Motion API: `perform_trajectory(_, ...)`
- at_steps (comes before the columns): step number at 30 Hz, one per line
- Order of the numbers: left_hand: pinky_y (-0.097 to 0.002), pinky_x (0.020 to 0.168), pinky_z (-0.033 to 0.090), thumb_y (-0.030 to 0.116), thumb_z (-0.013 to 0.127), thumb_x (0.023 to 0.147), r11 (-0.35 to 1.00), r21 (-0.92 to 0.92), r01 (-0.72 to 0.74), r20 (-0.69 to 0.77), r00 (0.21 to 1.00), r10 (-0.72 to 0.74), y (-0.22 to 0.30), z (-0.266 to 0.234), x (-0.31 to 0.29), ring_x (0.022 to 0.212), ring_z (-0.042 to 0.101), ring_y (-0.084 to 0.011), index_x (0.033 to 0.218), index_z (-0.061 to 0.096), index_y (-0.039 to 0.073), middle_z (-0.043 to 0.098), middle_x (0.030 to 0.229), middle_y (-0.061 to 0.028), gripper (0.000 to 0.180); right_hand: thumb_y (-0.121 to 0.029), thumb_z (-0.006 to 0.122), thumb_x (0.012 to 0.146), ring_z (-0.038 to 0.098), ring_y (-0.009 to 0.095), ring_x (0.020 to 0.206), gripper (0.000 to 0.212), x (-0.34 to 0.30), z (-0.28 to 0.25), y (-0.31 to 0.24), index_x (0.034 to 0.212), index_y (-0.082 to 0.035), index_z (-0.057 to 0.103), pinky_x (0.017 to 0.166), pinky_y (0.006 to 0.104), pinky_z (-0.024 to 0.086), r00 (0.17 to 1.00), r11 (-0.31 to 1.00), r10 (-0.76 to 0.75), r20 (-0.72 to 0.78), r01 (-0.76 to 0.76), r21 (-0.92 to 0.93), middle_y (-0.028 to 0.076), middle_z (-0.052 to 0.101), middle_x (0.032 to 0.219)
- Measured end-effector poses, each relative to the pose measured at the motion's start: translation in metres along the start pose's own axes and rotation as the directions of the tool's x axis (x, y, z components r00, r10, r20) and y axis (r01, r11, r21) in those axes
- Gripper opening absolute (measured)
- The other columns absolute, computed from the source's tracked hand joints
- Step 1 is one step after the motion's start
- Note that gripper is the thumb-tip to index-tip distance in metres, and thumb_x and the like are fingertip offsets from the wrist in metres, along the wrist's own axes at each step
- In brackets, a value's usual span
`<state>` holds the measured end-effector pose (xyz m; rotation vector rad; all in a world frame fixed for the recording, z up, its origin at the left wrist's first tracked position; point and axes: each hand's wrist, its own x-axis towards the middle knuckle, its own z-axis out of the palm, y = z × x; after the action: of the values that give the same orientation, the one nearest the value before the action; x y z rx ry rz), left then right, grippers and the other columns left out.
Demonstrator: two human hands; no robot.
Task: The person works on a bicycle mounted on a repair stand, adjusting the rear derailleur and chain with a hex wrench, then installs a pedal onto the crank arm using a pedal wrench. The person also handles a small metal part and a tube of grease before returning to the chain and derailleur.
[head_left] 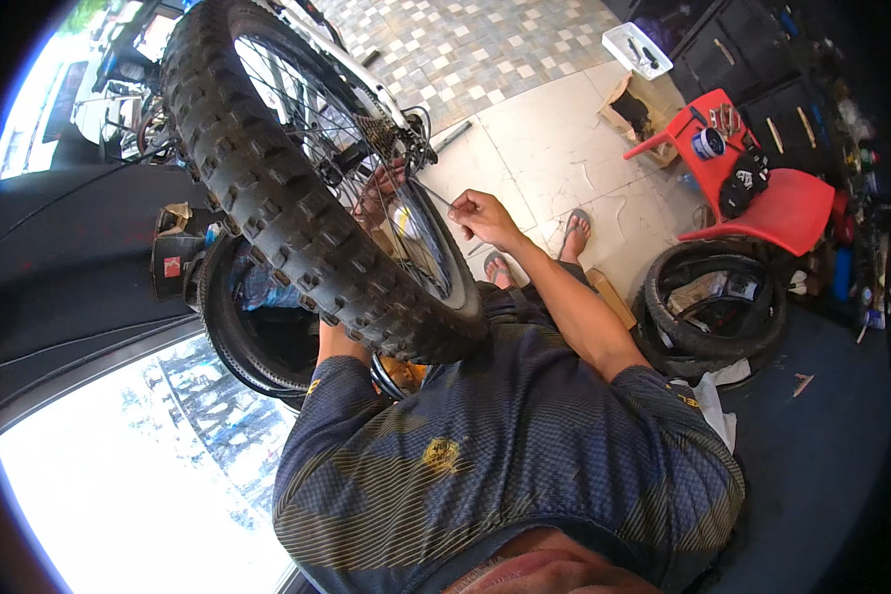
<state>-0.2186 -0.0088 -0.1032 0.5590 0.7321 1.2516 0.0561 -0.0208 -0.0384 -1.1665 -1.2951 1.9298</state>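
While a shirt emblem (442,455) shows, right hand (478,216) curls; spokes (307,129) obscure left hand's (376,194) grip.

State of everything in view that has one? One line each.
Wheel: mounted on the bike, off the floor.
Left hand: behind the wheel, partly seen through spokes; grip unclear.
Right hand: fingers curled, beside the wheel; grip unclear.
Red chair: loaded, tub among the items.
Cardboard box: open.
White tray: holding items.
Spare tires: lying stacked on the floor.
Sandals: worn.
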Motion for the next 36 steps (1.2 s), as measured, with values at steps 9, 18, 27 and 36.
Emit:
perform_trajectory(9,-0.0315,0.071,0.051,0.023,0.062,0.098,1.0,-0.021,0.022,0.032,0.999,-0.022,0.004,0.0,0.002,0.082,0.06,-0.0142,0.119,0.065,0.004,0.065,0.094,-0.0017,0.028,-0.029,0.071,0.093,0.044,0.007,0.058,0.026,0.004,-0.007,-0.001,0.1,-0.005,0.067,0.054,0.026,0.036,0.987,0.964,-0.157,-0.047,0.143,-0.225,-0.002,0.054,0.064)
perform_trajectory(18,-0.0326,0.069,0.05,0.022,0.063,0.098,0.998,-0.041,0.037,0.07,0.997,-0.034,0.006,-0.008,0.002,0.079,0.059,-0.0154,0.116,0.064,0.004,0.063,0.09,-0.0021,0.025,-0.028,0.073,0.092,0.051,0.009,0.062,0.025,0.005,-0.007,0.007,0.101,-0.005,0.067,0.057,0.0271,0.04,0.992,0.975,-0.122,-0.017,0.116,-0.19,0.002,0.061,0.068)
perform_trajectory(27,-0.0337,0.067,0.05,0.02,0.063,0.097,0.997,-0.042,0.06,0.1,0.993,-0.055,0.003,-0.013,0.015,0.075,0.058,-0.0166,0.114,0.064,0.005,0.061,0.087,-0.0026,0.023,-0.021,0.068,0.095,0.049,0.006,0.063,0.022,-0.003,-0.011,0.015,0.105,-0.001,0.064,0.057,0.0229,0.041,0.996,0.998,0.056,0.075,-0.059,0.034,0.0,0.059,0.081)
perform_trajectory(36,-0.0348,0.065,0.05,0.019,0.064,0.097,0.997,-0.048,0.065,0.107,0.992,-0.06,0.004,-0.017,0.018,0.072,0.057,-0.0179,0.112,0.064,0.005,0.06,0.083,-0.003,0.02,-0.02,0.064,0.098,0.053,0.008,0.065,0.019,-0.003,-0.01,0.03,0.108,-0.004,0.064,0.06,0.0253,0.046,1.0,0.99,0.011,0.027,-0.014,0.144,0.0,0.056,0.077)
